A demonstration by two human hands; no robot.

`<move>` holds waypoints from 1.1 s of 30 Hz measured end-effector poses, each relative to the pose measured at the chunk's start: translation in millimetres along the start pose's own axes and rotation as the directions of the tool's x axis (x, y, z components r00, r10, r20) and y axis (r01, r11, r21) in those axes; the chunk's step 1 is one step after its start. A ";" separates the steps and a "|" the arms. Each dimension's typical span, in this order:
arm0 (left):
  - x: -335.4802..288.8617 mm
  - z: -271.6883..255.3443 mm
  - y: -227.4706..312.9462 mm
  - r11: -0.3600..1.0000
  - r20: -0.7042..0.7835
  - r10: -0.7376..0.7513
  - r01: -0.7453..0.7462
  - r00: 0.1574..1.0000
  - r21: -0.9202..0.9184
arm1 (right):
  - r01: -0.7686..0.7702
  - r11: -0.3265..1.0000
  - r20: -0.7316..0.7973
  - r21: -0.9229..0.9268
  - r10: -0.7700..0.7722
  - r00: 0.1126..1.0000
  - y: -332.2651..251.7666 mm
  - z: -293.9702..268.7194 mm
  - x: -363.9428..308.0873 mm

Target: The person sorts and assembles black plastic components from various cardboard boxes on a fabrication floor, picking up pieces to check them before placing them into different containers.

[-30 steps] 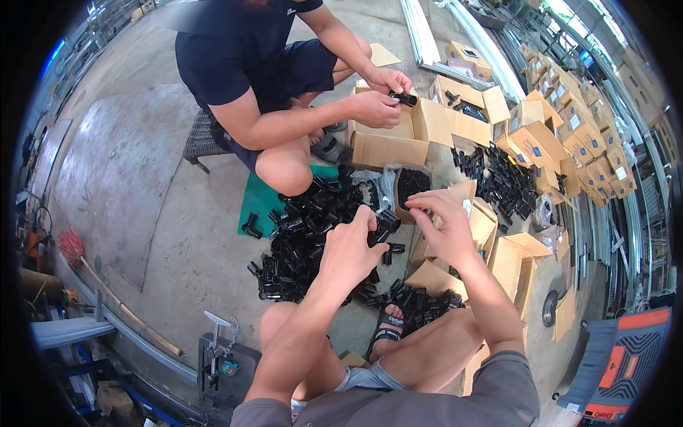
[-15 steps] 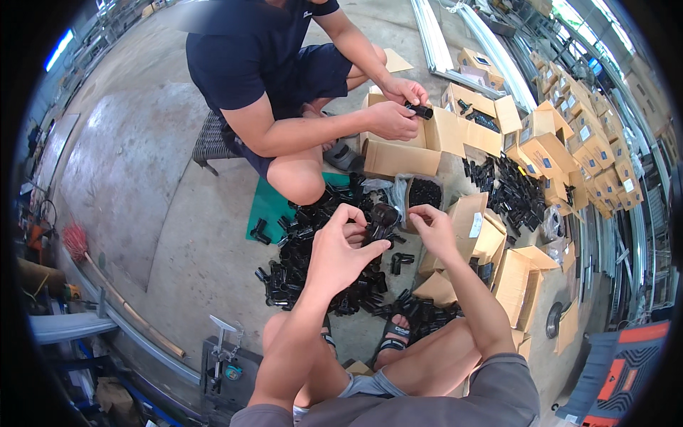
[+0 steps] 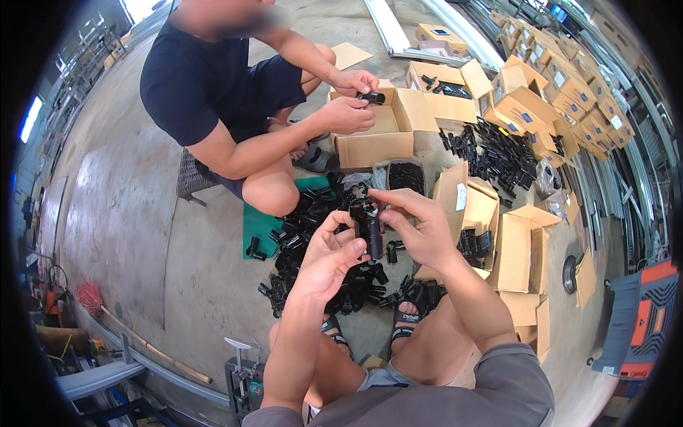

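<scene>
Concrete floor (image 3: 206, 285) spreads around the pile of black fittings (image 3: 292, 245) that sits before me. Half a second ago my right hand was apart from my left, close to the small black pieces (image 3: 405, 176) that lie past the pile and to its right; it has since come across, so both hands now meet on one black fitting (image 3: 375, 242). I hold that fitting up over the right part of the pile, its tube end pointing down toward me. My left hand (image 3: 324, 260) curls around its side in a narrow grip, thumb by the tube. My right hand (image 3: 420, 224) is almost closed at the upper end, where forefinger and thumb seem to touch it; whether they also pinch something small, I cannot tell. Under the pile's left side a green sheet (image 3: 254, 224) shows. Beyond the pile, a co-worker (image 3: 192, 92) holds another black piece (image 3: 372, 98) with both hands, over an open carton (image 3: 375, 151).
</scene>
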State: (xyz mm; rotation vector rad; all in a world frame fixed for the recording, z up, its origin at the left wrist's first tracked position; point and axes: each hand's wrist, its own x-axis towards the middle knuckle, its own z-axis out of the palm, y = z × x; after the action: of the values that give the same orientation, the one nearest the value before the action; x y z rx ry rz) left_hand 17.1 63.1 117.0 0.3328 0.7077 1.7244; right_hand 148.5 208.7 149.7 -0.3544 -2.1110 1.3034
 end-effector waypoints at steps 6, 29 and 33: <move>-6.0 3.5 -9.5 0.999 0.064 0.030 -0.027 0.998 -0.043 | 0.090 0.992 -0.056 -0.088 -0.095 0.994 -20.1 0.7 -9.2; -13.9 6.8 -10.9 0.988 0.088 0.044 -0.031 0.995 -0.149 | -0.183 0.549 0.002 0.815 0.314 0.949 -7.6 8.4 -22.8; -14.2 9.3 -9.1 0.994 0.051 0.054 -0.049 0.997 -0.096 | -0.197 0.478 0.014 0.856 0.359 0.933 -8.0 11.3 -21.5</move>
State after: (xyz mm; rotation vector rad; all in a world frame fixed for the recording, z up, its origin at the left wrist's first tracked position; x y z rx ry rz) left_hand 33.3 53.5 120.6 0.3329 0.5813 1.7844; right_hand 158.6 185.7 145.2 -0.3544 -1.0452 2.2341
